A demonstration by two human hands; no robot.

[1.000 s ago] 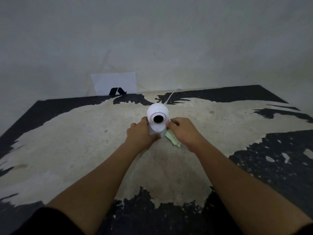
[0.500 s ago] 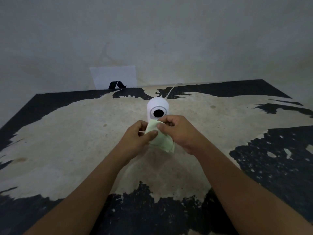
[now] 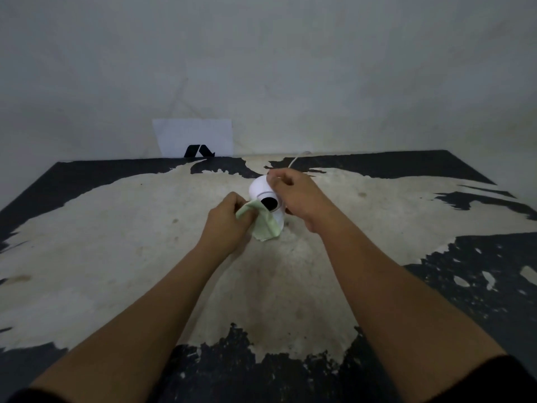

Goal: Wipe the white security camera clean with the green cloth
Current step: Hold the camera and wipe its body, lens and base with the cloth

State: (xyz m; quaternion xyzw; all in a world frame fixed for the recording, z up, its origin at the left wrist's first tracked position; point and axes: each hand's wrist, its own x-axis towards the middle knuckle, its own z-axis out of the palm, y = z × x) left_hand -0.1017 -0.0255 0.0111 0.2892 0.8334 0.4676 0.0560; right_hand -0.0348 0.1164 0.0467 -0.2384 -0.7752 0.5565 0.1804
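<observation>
The white security camera (image 3: 260, 189), round with a black lens facing me, is tilted toward me near the middle of the table. My right hand (image 3: 293, 196) grips it from the top and right side. My left hand (image 3: 229, 219) holds the pale green cloth (image 3: 266, 228) pinched at one corner, pressed against the camera's lower left beside the lens. The rest of the cloth hangs down in front of the camera's base, which is mostly hidden.
The table (image 3: 116, 242) has a worn beige top with flaking black patches along its edges. A thin white cable (image 3: 293, 162) runs from the camera to the back edge. A white paper with a black mark (image 3: 193, 138) leans on the grey wall.
The cloth passed from both hands into my left hand alone. My right hand moved up onto the camera's top and tipped it toward me. My left hand brought the cloth against the camera.
</observation>
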